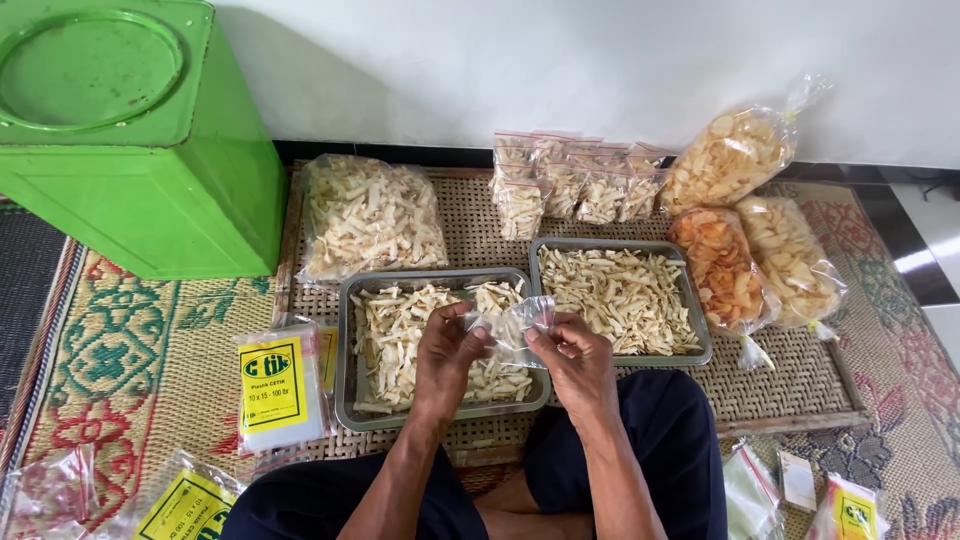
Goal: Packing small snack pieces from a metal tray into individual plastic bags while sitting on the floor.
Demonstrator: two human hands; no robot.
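Clear plastic, a small zip bag [512,322], is pinched between both hands above the nearer steel tray [345,390] of pale chip sticks. Left hand [447,350] grips its left edge with fingers curled; right hand [573,352] clamps its right edge, both forearms angled inward from the lap.

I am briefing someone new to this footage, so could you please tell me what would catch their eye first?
Probably the big green tin at the top left, bright against the white wall. Next, the two metal trays of pale snack sticks on the woven mat, with the left hand and right hand holding a small clear bag over the nearer one. Orange crackers in a bag stand out at the right.
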